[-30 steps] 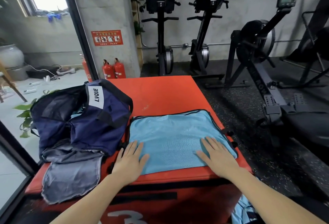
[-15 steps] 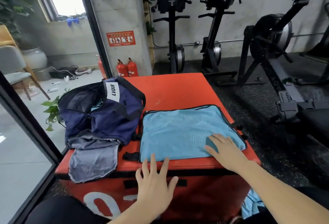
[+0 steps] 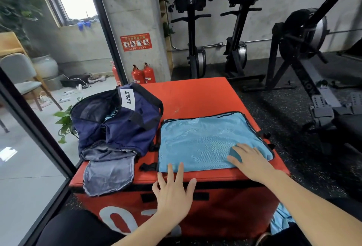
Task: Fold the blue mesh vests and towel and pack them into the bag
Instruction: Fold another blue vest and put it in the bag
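A light blue mesh vest (image 3: 203, 142) with black trim lies folded flat on the red foam box (image 3: 195, 97). My right hand (image 3: 252, 161) presses flat on the vest's near right corner, fingers straight. With its fingers spread, my left hand (image 3: 174, 191) hovers at the box's front edge, and its fingertips reach the vest's near hem. The navy bag (image 3: 117, 120), labelled LVQUE, sits open on the box's left side with something light blue inside. A grey towel (image 3: 108, 175) hangs over the box's near left corner. More light blue mesh fabric (image 3: 282, 220) shows low at the right, beside the box.
Rowing machines (image 3: 305, 50) stand behind and to the right of the box. Red fire extinguishers (image 3: 144, 74) stand by a concrete pillar. A glass door frame (image 3: 35, 128) runs along the left, with a potted plant (image 3: 64, 122) and a chair (image 3: 23, 81) beyond it.
My left hand has slid off the vest toward me and now hovers at the box's front edge. My right hand stays pressed on the vest. The view has shifted back and left.
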`<action>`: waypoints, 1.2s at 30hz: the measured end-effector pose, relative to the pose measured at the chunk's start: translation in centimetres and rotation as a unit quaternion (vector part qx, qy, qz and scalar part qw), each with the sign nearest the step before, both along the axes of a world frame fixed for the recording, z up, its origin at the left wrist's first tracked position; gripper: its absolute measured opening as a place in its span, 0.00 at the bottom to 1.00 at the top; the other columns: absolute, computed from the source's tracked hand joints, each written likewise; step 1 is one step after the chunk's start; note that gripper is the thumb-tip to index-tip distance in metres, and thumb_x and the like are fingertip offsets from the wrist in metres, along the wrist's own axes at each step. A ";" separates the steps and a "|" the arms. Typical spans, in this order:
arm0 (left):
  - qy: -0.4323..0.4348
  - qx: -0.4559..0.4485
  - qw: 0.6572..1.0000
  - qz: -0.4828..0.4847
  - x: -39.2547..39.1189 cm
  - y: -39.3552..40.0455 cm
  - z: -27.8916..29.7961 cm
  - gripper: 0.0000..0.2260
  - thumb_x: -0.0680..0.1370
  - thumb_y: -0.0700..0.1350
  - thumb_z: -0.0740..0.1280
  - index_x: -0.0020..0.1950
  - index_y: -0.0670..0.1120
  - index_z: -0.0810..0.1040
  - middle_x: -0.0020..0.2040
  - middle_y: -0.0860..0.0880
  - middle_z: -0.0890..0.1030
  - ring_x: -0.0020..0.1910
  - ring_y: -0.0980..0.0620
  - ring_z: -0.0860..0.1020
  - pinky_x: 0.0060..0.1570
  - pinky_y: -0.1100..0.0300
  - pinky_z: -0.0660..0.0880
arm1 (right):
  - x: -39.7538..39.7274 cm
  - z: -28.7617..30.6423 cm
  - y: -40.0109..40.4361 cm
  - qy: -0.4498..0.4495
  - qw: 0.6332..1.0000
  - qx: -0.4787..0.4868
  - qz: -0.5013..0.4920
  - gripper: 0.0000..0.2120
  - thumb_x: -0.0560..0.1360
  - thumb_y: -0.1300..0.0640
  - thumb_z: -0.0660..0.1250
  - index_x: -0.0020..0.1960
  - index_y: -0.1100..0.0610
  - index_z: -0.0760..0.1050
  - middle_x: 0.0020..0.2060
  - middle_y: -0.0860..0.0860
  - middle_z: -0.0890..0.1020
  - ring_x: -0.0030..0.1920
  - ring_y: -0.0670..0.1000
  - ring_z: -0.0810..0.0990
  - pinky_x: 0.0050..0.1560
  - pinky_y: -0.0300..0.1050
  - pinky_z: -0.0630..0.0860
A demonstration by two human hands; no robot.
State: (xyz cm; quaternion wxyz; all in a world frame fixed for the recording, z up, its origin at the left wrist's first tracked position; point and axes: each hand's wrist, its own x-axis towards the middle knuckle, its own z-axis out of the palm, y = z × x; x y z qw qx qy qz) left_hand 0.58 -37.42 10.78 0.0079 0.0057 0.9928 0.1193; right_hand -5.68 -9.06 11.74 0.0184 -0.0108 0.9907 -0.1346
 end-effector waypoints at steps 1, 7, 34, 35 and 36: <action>0.002 0.005 1.000 0.002 -0.3 0.1 0.0 0.39 0.70 0.72 0.34 0.80 0.61 0.44 0.82 0.48 0.46 0.79 0.39 0.48 0.74 0.40 0.48 | -0.1 0.0 0.0 0.002 1.000 0.000 0.001 0.51 0.65 0.24 0.34 0.79 0.51 0.58 0.79 0.47 0.58 0.79 0.49 0.54 0.78 0.53 0.48; 0.023 -0.019 1.000 0.005 -4.5 -0.2 0.1 0.37 0.79 0.69 0.44 0.81 0.47 0.50 0.82 0.46 0.51 0.78 0.48 0.57 0.77 0.44 0.45 | -0.3 -0.1 0.8 0.001 1.000 0.008 0.007 0.49 0.67 0.25 0.35 0.80 0.49 0.56 0.79 0.46 0.56 0.79 0.49 0.52 0.78 0.51 0.48; -0.020 -0.101 0.982 -0.161 -37.0 2.5 1.4 0.33 0.81 0.66 0.50 0.81 0.48 0.57 0.81 0.47 0.53 0.78 0.40 0.56 0.75 0.45 0.58 | -5.0 2.0 1.8 0.050 0.995 0.024 0.087 0.23 0.71 0.34 0.58 0.58 0.46 0.75 0.52 0.43 0.80 0.55 0.48 0.78 0.57 0.46 0.73; -0.020 -0.102 0.982 -0.157 -36.8 2.5 1.3 0.33 0.81 0.66 0.50 0.80 0.49 0.58 0.81 0.46 0.53 0.78 0.40 0.58 0.75 0.45 0.58 | -4.9 2.1 2.0 0.051 0.995 0.025 0.085 0.21 0.71 0.35 0.59 0.56 0.46 0.74 0.51 0.42 0.80 0.54 0.48 0.78 0.56 0.46 0.73; -0.016 -0.102 0.983 -0.152 -36.3 2.4 1.2 0.32 0.81 0.66 0.50 0.80 0.49 0.59 0.81 0.45 0.53 0.77 0.39 0.59 0.74 0.44 0.59 | -4.8 2.3 2.2 0.049 0.995 0.027 0.084 0.18 0.72 0.36 0.60 0.55 0.46 0.73 0.49 0.42 0.79 0.53 0.47 0.77 0.54 0.45 0.72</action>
